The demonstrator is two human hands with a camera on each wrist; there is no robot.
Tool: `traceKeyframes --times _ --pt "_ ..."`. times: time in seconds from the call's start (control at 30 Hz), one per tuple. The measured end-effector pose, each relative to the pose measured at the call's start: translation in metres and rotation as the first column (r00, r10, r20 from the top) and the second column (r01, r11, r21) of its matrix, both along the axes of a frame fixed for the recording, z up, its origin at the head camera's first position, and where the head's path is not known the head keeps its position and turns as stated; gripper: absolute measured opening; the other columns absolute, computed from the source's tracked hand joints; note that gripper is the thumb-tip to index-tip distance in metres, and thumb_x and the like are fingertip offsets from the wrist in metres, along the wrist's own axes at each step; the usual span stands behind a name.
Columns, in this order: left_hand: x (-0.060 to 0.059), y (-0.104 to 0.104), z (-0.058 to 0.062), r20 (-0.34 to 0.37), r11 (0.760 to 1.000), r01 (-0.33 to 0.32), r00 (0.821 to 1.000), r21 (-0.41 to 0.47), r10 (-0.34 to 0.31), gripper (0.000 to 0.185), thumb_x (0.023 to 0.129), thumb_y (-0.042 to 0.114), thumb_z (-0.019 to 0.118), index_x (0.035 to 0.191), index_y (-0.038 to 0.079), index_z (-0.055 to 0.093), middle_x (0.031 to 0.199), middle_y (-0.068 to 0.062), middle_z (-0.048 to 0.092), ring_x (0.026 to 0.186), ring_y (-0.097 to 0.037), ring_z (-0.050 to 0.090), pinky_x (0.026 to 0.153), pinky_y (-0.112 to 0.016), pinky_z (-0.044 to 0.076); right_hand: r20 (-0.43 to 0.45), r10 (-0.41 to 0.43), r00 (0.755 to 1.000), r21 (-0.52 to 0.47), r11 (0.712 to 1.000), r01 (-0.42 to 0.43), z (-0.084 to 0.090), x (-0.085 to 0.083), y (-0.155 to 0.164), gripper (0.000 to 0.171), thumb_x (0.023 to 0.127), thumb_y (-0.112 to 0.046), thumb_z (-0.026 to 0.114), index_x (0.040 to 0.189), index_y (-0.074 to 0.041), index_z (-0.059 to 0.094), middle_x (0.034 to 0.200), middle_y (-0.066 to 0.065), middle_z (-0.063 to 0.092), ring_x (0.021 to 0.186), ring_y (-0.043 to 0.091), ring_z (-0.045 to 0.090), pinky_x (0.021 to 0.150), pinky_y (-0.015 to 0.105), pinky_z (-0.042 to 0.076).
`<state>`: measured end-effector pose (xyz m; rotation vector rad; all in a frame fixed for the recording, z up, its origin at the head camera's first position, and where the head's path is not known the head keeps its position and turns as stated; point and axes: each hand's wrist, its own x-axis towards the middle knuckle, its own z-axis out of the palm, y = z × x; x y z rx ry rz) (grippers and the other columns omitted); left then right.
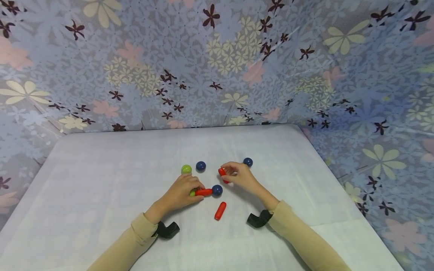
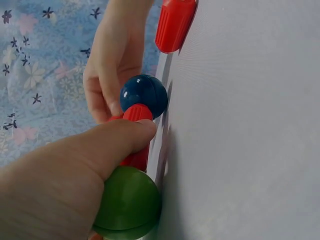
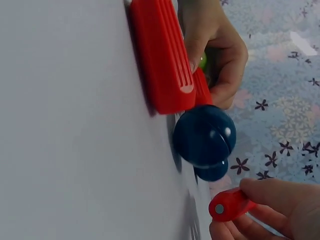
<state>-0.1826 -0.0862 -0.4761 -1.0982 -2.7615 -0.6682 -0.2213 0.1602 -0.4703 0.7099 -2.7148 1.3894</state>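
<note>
**Rod-and-ball chain mid-build on the counter**

A short chain lies at centre of the counter (image 1: 101, 162): a red rod (image 1: 203, 192) w/ a blue ball (image 1: 217, 190) on its right end and a green ball (image 1: 192, 193) on its left end, the latter mostly hidden under the person's left hand (image 1: 181, 195). That hand's fingers curl round the rod and green ball, thumb pressing on the rod just short of the blue ball, per the left wrist view (image 2: 137, 114).

The right hand (image 1: 239, 176) sits just beyond and to the right of the chain, apart from it, fingers pinching a second red rod (image 1: 222, 173) by one end; its free end, w/ a grey disc, shows in the right wrist view (image 3: 227, 206).

Judged step: adding the next piece, w/ the left hand steadying the chain. The next move seems to call for bringing the held rod's free end square to the blue ball w/o rolling the chain.

A third red rod (image 1: 220, 210) lies loose nearer the person, just below the blue ball. Farther back sit a second green ball (image 1: 186, 169), a blue ball beside it (image 1: 200, 166) and another blue ball (image 1: 248, 162) behind the right hand. Floral cloth (image 1: 217, 56) backs the scene; beige sleeves (image 1: 301, 237) and black wrist mounts (image 1: 259, 219) show at the bottom.
</note>
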Motion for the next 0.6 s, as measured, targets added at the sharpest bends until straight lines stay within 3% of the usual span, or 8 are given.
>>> traceKeyframes --times 0.27,0.5,0.6 --pt "-0.002 0.0 -0.003 -0.022 1.0 0.018 1.0 0.005 -0.018 0.022 0.076 0.034 0.069 0.092 0.02 0.066 0.083 0.013 0.061 0.084 -0.005 0.052 0.105 -0.038 0.031 0.057 -0.037 0.998 -0.062 0.997 0.04 -0.002 -0.006 -0.015 0.035 0.074 -0.017 0.073 0.104 -0.004 0.063 0.084 0.013 0.066 0.068 0.012 0.06 0.056 0.019 0.049" --pt "0.0 -0.002 -0.002 -0.025 1.0 0.027 0.999 0.005 -0.027 0.021 0.076 0.033 0.069 0.092 0.019 0.067 0.081 0.011 0.06 0.082 -0.007 0.05 0.104 -0.037 0.032 0.174 -0.063 0.983 -0.102 0.991 0.082 0.026 0.017 -0.033 0.031 0.075 -0.004 0.069 0.102 0.007 0.061 0.084 0.025 0.063 0.063 0.013 0.057 0.05 0.015 0.045" --pt "0.001 -0.004 -0.001 -0.024 0.999 0.031 0.999 0.011 -0.03 0.021 0.075 0.032 0.07 0.091 0.019 0.067 0.081 0.011 0.06 0.082 -0.007 0.051 0.104 -0.038 0.032 0.188 -0.064 0.98 -0.104 0.991 0.085 0.028 0.021 -0.037 0.03 0.075 -0.004 0.068 0.101 0.007 0.06 0.084 0.025 0.062 0.061 0.01 0.056 0.05 0.015 0.046"
